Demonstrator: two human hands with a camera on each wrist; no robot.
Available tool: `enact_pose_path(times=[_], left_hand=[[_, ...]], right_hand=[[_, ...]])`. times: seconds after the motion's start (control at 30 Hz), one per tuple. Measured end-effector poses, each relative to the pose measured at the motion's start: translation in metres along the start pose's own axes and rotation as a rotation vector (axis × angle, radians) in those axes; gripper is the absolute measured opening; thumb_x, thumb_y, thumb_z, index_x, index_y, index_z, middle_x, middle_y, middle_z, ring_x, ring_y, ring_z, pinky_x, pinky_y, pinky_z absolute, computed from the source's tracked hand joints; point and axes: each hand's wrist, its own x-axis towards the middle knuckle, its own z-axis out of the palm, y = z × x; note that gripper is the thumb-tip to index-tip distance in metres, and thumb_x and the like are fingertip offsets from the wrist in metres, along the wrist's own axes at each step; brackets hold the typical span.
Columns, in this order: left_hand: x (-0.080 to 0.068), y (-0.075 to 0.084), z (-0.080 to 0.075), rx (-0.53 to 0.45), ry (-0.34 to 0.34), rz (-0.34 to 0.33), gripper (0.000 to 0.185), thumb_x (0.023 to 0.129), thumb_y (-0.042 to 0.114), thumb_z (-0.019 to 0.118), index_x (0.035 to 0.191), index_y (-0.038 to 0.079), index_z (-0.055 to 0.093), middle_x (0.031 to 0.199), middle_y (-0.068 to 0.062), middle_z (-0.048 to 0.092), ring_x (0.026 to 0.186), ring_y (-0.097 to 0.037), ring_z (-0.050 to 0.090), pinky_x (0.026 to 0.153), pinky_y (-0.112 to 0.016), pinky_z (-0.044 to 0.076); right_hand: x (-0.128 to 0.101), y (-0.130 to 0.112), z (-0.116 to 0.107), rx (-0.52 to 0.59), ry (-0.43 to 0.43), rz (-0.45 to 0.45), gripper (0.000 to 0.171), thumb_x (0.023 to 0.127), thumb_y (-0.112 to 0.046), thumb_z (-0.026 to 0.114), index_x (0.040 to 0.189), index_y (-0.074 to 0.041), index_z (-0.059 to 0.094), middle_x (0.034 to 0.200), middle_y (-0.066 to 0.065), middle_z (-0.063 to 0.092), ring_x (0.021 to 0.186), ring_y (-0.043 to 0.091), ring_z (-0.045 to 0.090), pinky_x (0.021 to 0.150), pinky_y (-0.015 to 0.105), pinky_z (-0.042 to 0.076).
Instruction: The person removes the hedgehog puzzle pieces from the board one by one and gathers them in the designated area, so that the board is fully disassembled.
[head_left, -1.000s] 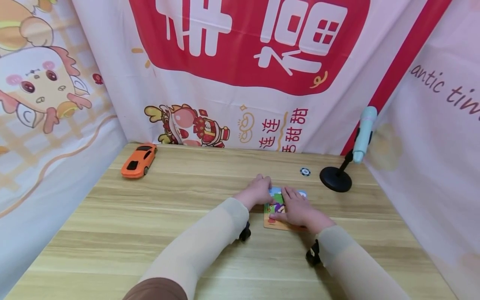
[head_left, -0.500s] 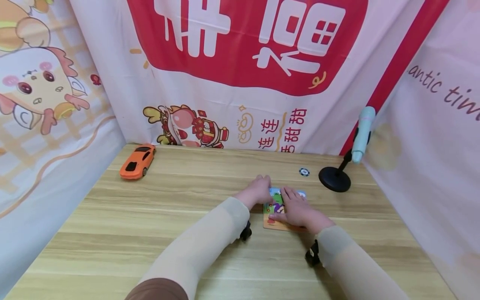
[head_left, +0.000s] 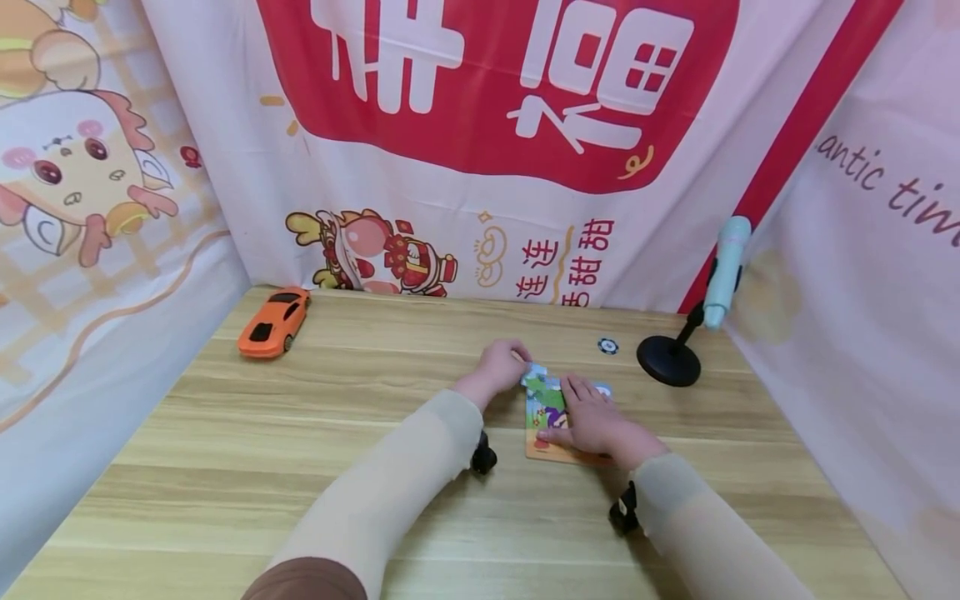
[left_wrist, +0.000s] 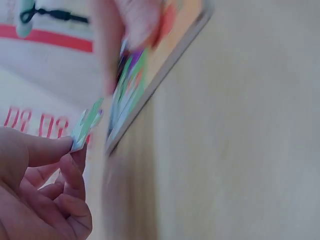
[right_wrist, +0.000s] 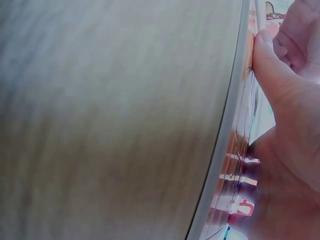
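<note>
A small jigsaw puzzle with an orange lower edge and a green and blue picture lies flat on the table. My left hand pinches a loose puzzle piece between thumb and forefinger, raised at the puzzle's upper left corner. In the left wrist view the piece is tilted, its knobbed edge facing the board. My right hand rests on the puzzle with fingers spread, covering much of its right side. From the right wrist, the thumb and fingertips press along the puzzle's face.
Behind the puzzle lies a small dark poker chip. A pale blue microphone on a round black stand is at the back right. An orange toy car sits at the back left. Printed cloths enclose the wooden table.
My left hand has lifted away from the puzzle's left edge, moving slightly up and left, with a puzzle piece now showing in its fingers. The right hand stays in place.
</note>
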Motion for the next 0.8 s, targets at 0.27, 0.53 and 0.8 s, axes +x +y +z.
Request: enact_pose_path(times=[0.27, 0.53, 0.8], left_hand=[[0.014, -0.051, -0.087, -0.011, 0.222, -0.182, 0.013, 0.085, 0.006, 0.069, 0.098, 0.004, 0.068, 0.097, -0.012, 0.065, 0.087, -0.025, 0.06, 0.077, -0.034, 0.049], [-0.004, -0.091, -0.183, 0.054, 0.312, -0.353, 0.023, 0.092, 0.013, 0.064, 0.111, 0.001, 0.066, 0.114, -0.017, 0.062, 0.107, -0.033, 0.055, 0.096, -0.045, 0.043], [-0.011, -0.114, -0.213, 0.115, 0.348, -0.445, 0.028, 0.096, 0.02, 0.058, 0.116, 0.003, 0.066, 0.12, -0.017, 0.059, 0.107, -0.033, 0.053, 0.094, -0.047, 0.044]], right_hand=[[-0.001, -0.001, 0.001, 0.015, -0.004, 0.014, 0.115, 0.081, -0.08, 0.049, 0.157, -0.004, 0.008, 0.163, 0.019, 0.005, 0.148, 0.038, 0.004, 0.114, 0.058, 0.009], [-0.001, 0.003, 0.001, 0.006, 0.007, 0.012, 0.115, 0.081, -0.08, 0.049, 0.157, -0.004, 0.007, 0.163, 0.019, 0.005, 0.148, 0.038, 0.004, 0.114, 0.058, 0.009], [0.001, 0.001, 0.001, 0.006, 0.005, 0.014, 0.117, 0.078, -0.083, 0.048, 0.158, -0.006, 0.009, 0.163, 0.017, 0.006, 0.148, 0.038, 0.006, 0.114, 0.058, 0.01]])
